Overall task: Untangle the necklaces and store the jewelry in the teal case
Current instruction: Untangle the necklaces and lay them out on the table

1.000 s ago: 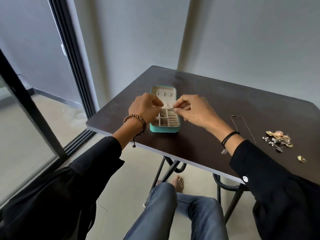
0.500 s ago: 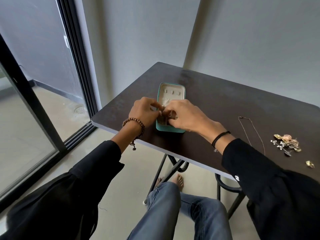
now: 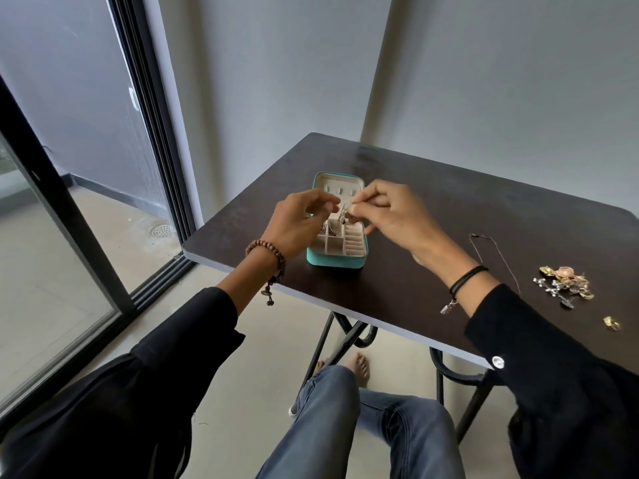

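The teal case [image 3: 337, 262] lies open on the dark table [image 3: 484, 209], its cream compartments showing. Both hands hover just above it. My right hand [image 3: 394, 216] pinches a thin silver necklace chain [image 3: 344, 208] between thumb and forefinger. The chain hangs down into the case, where a small bunch of it lies in a left compartment [image 3: 325, 231]. My left hand [image 3: 299, 221] has its fingers curled, its fingertips pinched at the chain close to the right hand's.
Right of my right forearm a thin dark necklace [image 3: 498, 252] lies stretched on the table. Further right sit a tangle of gold and silver jewelry [image 3: 564, 283] and a small gold piece [image 3: 611, 322]. A glass sliding door [image 3: 86, 216] stands to the left. My knees are under the table's front edge.
Both hands dipped down onto the case half a second ago and have lifted again, still pinching the chain. Part of the chain now lies in a compartment.
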